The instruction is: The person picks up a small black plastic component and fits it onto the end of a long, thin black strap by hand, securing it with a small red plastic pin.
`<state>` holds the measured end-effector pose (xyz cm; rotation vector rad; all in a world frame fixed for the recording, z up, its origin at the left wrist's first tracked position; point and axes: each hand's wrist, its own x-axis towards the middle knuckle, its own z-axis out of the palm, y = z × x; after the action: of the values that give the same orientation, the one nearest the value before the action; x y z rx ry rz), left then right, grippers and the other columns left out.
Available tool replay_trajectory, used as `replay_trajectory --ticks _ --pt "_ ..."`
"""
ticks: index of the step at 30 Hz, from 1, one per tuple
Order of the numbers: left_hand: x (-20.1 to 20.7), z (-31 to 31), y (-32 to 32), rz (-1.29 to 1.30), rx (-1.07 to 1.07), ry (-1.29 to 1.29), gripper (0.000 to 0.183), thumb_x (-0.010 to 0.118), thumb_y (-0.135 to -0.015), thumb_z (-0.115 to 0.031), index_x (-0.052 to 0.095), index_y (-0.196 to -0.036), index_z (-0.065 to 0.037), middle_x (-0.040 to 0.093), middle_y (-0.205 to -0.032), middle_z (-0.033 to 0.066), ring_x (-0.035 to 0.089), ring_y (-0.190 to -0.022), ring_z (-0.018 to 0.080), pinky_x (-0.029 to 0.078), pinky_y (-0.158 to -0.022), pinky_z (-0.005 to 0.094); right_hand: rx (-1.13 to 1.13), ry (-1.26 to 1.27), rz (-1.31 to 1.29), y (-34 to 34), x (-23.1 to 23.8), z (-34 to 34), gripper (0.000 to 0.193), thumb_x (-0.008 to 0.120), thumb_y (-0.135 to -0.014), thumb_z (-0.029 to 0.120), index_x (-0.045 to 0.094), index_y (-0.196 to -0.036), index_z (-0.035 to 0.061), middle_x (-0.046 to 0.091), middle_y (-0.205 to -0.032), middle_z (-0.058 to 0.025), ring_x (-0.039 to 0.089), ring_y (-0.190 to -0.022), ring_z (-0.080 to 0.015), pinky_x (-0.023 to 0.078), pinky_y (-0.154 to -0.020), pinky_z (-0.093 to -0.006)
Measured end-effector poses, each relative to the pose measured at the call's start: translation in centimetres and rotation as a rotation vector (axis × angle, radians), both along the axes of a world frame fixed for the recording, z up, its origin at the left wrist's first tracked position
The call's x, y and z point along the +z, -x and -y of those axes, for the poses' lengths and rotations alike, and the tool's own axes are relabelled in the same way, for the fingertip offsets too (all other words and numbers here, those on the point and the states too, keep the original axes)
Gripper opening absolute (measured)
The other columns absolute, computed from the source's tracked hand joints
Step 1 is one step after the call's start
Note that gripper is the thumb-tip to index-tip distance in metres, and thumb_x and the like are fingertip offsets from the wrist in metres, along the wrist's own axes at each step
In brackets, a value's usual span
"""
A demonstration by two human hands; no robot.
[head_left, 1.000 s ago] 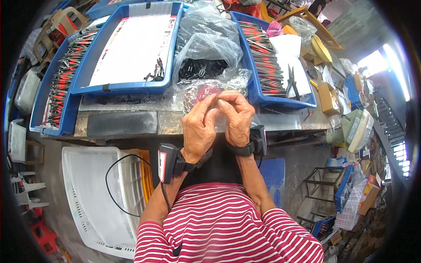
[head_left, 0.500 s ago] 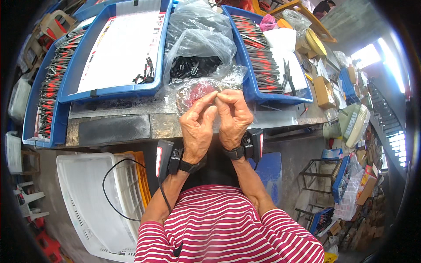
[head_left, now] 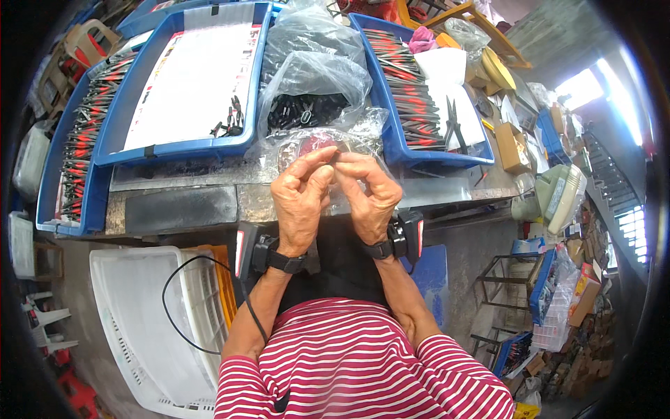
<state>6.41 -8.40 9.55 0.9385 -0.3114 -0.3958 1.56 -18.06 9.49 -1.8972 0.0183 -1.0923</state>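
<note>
My left hand [head_left: 299, 206] and my right hand [head_left: 370, 202] meet above the table's front edge. Thumbs and forefingers are pinched together at the tips. Something small and dark shows between them, too small to name. Just beyond the fingertips, crumpled clear plastic lies over a red, round-looking patch [head_left: 315, 142]. Behind that, a clear plastic bag [head_left: 317, 70] gapes open on a heap of small black parts [head_left: 300, 113]. Each wrist wears a black strap with a boxy device.
A blue tray [head_left: 188, 149] with white paper and a few black-and-red pieces stands left of the bag. Another blue tray [head_left: 436, 158] holds rows of red-and-black pliers [head_left: 412, 91] and one dark pair [head_left: 454, 126]. A third tray [head_left: 52, 225] is far left; white crates [head_left: 150, 314] stand below.
Both hands have shifted slightly toward me and to the left. Their fingertips stay together, with the fingers of my right hand a little straighter.
</note>
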Motion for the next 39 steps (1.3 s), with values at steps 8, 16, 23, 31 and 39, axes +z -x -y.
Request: replay_trajectory --ticks 8,16,23,31,39 --pt "0.0 -1.3 -1.5 0.259 -0.053 -0.212 0.020 0.057 -0.084 -0.005 0.062 -0.104 -0.002 0.055 -0.074 -0.0032 0.041 -0.054 0.0011 0.033 -0.046 0.0155 0.187 -0.523 -0.135 -0.3 1.2 1.0 0.007 0.058 -0.082 0.001 0.058 -0.088 -0.0028 0.056 -0.072 -0.0010 0.051 -0.062 -0.0048 0.042 -0.056 -0.0176" --pt "0.1 -2.1 -2.9 0.608 -0.035 -0.340 0.020 0.055 -0.081 0.002 0.062 -0.100 0.000 0.064 -0.092 0.0070 0.059 -0.082 0.0124 0.046 -0.072 0.0222 0.243 -0.497 -0.286 0.1 1.4 1.6 0.009 0.059 -0.080 -0.001 0.059 -0.089 -0.0024 0.057 -0.075 -0.0001 0.051 -0.064 -0.0036 0.041 -0.056 -0.0168" --pt "0.3 -3.0 -3.4 0.757 0.028 -0.444 0.026 0.056 -0.074 0.009 0.058 -0.098 0.001 0.062 -0.091 0.0115 0.062 -0.082 0.0182 0.047 -0.072 0.0250 0.341 -0.488 -0.397 0.0 1.6 2.0 0.010 0.061 -0.079 0.000 0.060 -0.089 -0.0022 0.059 -0.077 -0.0002 0.052 -0.067 -0.0036 0.042 -0.058 -0.0164" --pt "0.1 -3.3 -3.3 0.873 0.052 -0.502 0.027 0.059 -0.072 0.011 0.055 -0.097 0.001 0.061 -0.091 0.0116 0.064 -0.083 0.0215 0.048 -0.071 0.0261 0.398 -0.425 -0.496 0.1 1.9 2.7 0.009 0.062 -0.079 0.001 0.061 -0.087 -0.0012 0.058 -0.076 0.0011 0.051 -0.064 -0.0024 0.042 -0.055 -0.0160" --pt "0.2 -2.7 -2.2 0.870 0.104 -0.533 0.027 0.060 -0.074 0.009 0.051 -0.098 0.002 0.062 -0.087 0.0119 0.065 -0.084 0.0218 0.050 -0.070 0.0265 0.377 -0.379 -0.553 0.2 2.3 2.9 0.011 0.062 -0.077 0.000 0.060 -0.087 -0.0002 0.055 -0.073 0.0038 0.048 -0.062 0.0003 0.041 -0.054 -0.0140"
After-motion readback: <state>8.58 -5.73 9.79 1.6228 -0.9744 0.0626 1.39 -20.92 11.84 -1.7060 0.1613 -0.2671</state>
